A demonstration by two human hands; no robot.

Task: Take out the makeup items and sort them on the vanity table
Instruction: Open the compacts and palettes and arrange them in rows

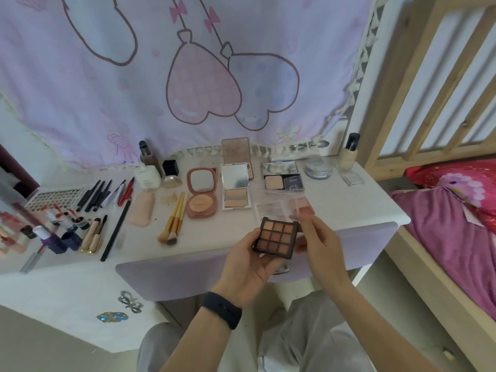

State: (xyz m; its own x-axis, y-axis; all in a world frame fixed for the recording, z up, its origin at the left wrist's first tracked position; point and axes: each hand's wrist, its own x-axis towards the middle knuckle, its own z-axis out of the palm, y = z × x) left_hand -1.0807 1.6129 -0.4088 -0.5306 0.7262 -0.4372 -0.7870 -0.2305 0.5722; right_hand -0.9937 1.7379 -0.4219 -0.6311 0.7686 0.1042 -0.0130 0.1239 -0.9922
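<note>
Person holds a dark-framed, nine-pan eyeshadow palette of brown shades (276, 237) over the front edge of a white vanity table (349, 210).

The left hand (249, 261), a black wristband (221, 310) below it, grips the palette from underneath, thumb on its left rim. The right hand (319, 240) meets the right edge with fingers close together; whether it grips is unclear. A round pink powder compact (201, 196) lies open behind.

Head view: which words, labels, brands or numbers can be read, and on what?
No text reads clearly.
White bottle: small dark print, too blurred.
Rightmost compact: pale mark on its dark half, unreadable.
Palette in the left hand: no print visible.
</note>
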